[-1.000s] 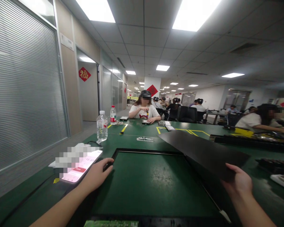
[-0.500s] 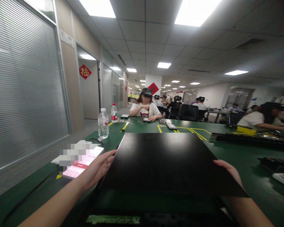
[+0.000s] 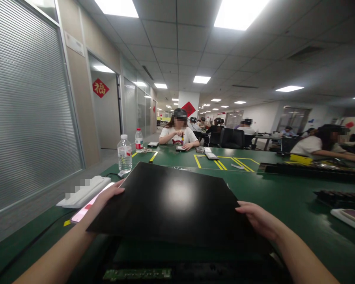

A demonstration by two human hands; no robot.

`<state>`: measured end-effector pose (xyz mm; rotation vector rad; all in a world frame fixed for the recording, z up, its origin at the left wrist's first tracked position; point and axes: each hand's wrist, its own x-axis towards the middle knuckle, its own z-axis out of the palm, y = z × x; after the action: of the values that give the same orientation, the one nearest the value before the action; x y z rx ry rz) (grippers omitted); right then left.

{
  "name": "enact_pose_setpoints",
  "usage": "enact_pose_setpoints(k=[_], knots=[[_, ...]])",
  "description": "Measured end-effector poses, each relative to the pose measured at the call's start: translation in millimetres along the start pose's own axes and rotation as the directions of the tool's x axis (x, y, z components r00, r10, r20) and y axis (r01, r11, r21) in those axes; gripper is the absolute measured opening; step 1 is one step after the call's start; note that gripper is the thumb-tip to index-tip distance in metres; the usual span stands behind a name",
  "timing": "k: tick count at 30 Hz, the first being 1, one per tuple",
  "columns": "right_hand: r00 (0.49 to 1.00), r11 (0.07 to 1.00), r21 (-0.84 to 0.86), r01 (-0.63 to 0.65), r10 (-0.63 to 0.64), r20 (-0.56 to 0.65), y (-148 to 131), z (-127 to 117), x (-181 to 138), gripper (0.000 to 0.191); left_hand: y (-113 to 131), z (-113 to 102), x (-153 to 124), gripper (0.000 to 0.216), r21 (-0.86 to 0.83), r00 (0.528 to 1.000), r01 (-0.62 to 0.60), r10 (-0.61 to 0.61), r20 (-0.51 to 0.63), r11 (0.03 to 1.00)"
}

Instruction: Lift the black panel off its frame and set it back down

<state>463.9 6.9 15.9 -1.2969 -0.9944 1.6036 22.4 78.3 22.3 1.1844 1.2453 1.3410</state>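
- The black panel [image 3: 171, 201] is a thin, flat, four-cornered sheet. Its face is smooth and half-glossy, with a soft white blur of ceiling light near its middle.
- It lies almost level just above the near part of the counter [image 3: 284, 197], between the two hands, with one far corner pointing toward the bottles.
- The left grip [image 3: 108, 197], a bare hand, is closed on the panel's left edge, with the fingers stretched flat along the top face. The thumb is hidden.
- The right grip [image 3: 258, 221], also bare, clasps the right edge. The fingers are curled over the top and the wrist is low.
- Under the near edge sits a dark frame [image 3: 195, 272]. A narrow green circuit strip [image 3: 136, 273] runs along the frame's front, too blurred to read in detail.
- The counter is covered in a matt, dark green mat marked with yellow tape lines [image 3: 219, 163].
- Just beside the left grip lies a slim phone [image 3: 87, 207] with a pink, glowing screen. Next to the phone is a long white plastic block [image 3: 84, 191] with rounded ends.
- Farther off stands a clear ribbed water bottle [image 3: 124, 154], and behind it a second bottle [image 3: 139, 140] with a red label.
- Long black trays [image 3: 310, 169] lie on the right side of the counter.
- A co-worker [image 3: 179, 136] in a white shirt sits across the counter, hands on a small dark device.
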Motion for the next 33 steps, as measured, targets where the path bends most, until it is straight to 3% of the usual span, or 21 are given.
enact_pose_setpoints(k=[2,5,9,12,15,25,33], knots=[[0.993,0.998,-0.062,0.024,-0.03,-0.113,2.1,-3.0,4.5,0.033,-5.1,-5.2,3.7,0.044,-0.064,0.998,0.025,-0.021,0.06,0.998],[0.955,0.989,-0.148,-0.006,-0.038,-0.293,2.7,-6.1,8.1,0.03,-10.5,-14.3,16.2,0.037,-0.024,0.997,0.075,-0.075,-0.014,0.997],[0.914,0.978,-0.208,0.011,-0.094,-0.395,-0.2,-4.7,6.4,0.031,-11.6,-18.0,25.1,0.034,-0.03,0.98,0.199,-0.199,-0.004,0.979],[0.882,0.974,-0.226,0.027,-0.129,-0.453,-1.9,-1.7,5.1,0.034,-15.6,-12.1,17.2,0.036,-0.06,0.994,0.108,-0.109,-0.021,0.992],[0.868,0.97,-0.243,0.022,-0.138,-0.476,-1.5,-0.6,6.8,0.034,-21.6,-4.6,6.5,0.037,-0.074,0.997,0.05,-0.053,-0.05,0.996],[0.832,0.936,-0.345,-0.074,-0.133,-0.539,1.9,-11.2,16.0,0.032,-19.4,7.7,-7.6,0.034,-0.116,0.995,0.091,-0.095,-0.032,0.989],[0.833,0.897,-0.437,-0.058,-0.198,-0.517,8.5,-27.3,22.8,0.033,-18.4,15.1,-15.3,0.033,-0.123,0.995,0.09,-0.095,-0.029,0.988]])
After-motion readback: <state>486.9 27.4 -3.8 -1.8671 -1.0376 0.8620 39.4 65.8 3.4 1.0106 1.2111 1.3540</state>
